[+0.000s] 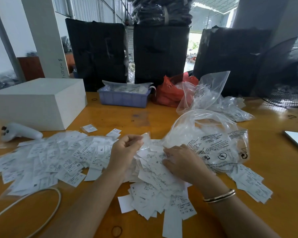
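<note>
Left hand pinches a small clear sleeve, contents unreadable. Right hand lies spread on the label pile; print blurred, clear bag covers part.

White labels with black print; clear bag black-lettered; orange table; lilac tray.

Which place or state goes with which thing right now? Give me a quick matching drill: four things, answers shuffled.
Things:
1. white box
2. blue tray
3. left hand
4. right hand

Places or states:
A. rests on the label pile
B. far left of the table
C. pinches a small clear sleeve
D. back middle, filled with packets

Pairs: 1-B, 2-D, 3-C, 4-A
</note>
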The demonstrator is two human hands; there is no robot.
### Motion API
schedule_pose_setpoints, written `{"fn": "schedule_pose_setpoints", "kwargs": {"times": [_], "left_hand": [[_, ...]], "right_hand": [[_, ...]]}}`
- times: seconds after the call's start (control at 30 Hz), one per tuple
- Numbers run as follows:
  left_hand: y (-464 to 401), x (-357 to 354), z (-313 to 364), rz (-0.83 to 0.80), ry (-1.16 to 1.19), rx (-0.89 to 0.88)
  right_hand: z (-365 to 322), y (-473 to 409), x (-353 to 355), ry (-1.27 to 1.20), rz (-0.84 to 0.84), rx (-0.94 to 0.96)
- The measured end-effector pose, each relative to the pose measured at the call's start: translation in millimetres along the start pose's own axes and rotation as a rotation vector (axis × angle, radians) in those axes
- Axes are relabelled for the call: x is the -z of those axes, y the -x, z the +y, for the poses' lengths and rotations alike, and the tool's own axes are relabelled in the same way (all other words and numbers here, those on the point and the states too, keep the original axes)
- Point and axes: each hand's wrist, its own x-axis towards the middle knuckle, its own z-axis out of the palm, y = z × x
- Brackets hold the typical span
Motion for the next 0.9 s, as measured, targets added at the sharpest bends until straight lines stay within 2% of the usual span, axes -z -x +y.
{"fn": "schedule_pose_setpoints", "kwargs": {"times": [0.1,0.27,0.33,0.47,0.6,0.67,0.73,0.8,0.9], "left_hand": [[0.5,-0.2,0.3,-0.019,-0.03,0.003],[-0.6,0.8,-0.2,-0.067,-0.078,-0.007],[-0.9,-0.1,-1.7,-0.049,-0.059,-0.006],[-1.2,0.2,-2.4,-0.008,-0.054,-0.03],[-0.4,1.4,-0.4,0.013,-0.097,-0.072],[0.7,1.8,0.9,0.038,-0.232,-0.122],[3.1,2.4,2.5,0.053,-0.415,-0.238],[6.1,2.3,3.9,0.045,-0.504,-0.363],[8.6,2.3,5.0,0.031,-0.609,-0.474]], "right_hand": [[-3.2,-2.3,-7.1,0.028,0.038,0.035],[-3.0,-4.8,-12.2,0.014,0.253,0.045],[-2.0,-4.7,-12.5,-0.126,0.34,-0.016],[-0.9,-5.1,-12.8,-0.575,0.416,-0.151],[-6.2,-0.9,-7.4,-0.992,0.449,-0.163],[-8.3,1.8,-4.5,-1.169,0.447,-0.153],[-9.6,3.1,-2.6,-1.289,0.434,-0.116],[-11.3,5.1,-0.9,-1.389,0.429,-0.076],[-15.0,7.9,2.2,-1.339,0.461,-0.091]]}}
